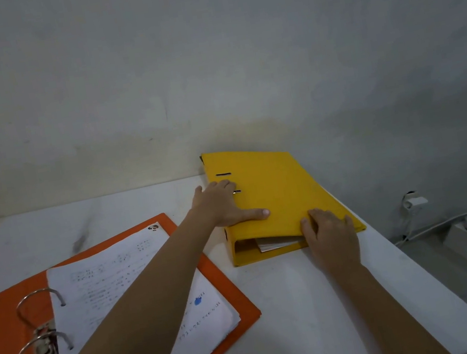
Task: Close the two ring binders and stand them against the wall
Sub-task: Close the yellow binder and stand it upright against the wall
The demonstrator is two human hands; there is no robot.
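**Yellow binder closed under both hands, orange one lying open**

Nearest me, the orange binder (101, 316) is lying flat and open on the white counter (294, 305), its rings (42, 326) parted and loose pages (127, 287) showing. My left forearm is reaching across it. Farther on, my right hand (332, 237) is curling its grip over the near edge of the yellow binder (275, 194), fingers on the cover. My left hand (221, 206) is pressing flat and spread on that cover near the spine, grasping nothing. The yellow binder is lying closed, its far corner touching the wall (206, 57).
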